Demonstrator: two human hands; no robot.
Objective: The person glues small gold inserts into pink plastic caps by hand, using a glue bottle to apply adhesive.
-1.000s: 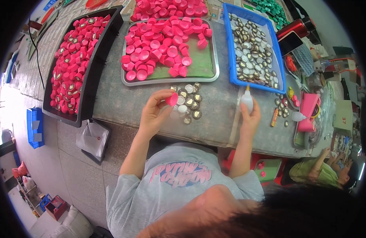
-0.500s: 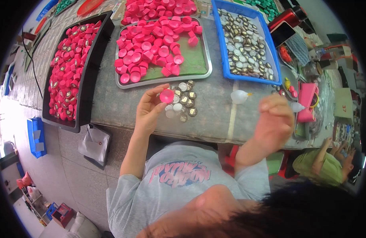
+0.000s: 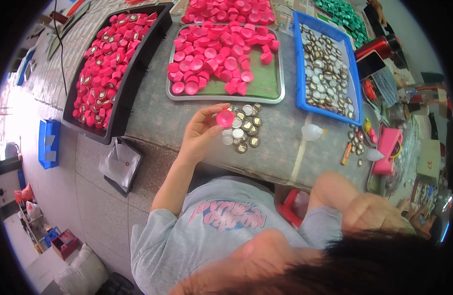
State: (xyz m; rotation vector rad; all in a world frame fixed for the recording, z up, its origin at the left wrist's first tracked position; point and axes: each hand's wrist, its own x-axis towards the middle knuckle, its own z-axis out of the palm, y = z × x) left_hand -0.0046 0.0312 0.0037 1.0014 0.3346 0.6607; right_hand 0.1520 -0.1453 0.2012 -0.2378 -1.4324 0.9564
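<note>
One pink cup (image 3: 225, 118), right hand (image 3: 376, 212) indistinct

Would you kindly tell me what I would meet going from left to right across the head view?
Blue bin, black tray, left hand holding a pink fluted cup, white squeeze bottle, orange stick, pink pouch, pale box.

Right grip (image 3: 376, 214) now off white bottle (image 3: 312, 132), beside hair (image 3: 369, 263)

Grey tiled floor (image 3: 101, 216) — white glare (image 3: 11, 96)
</note>
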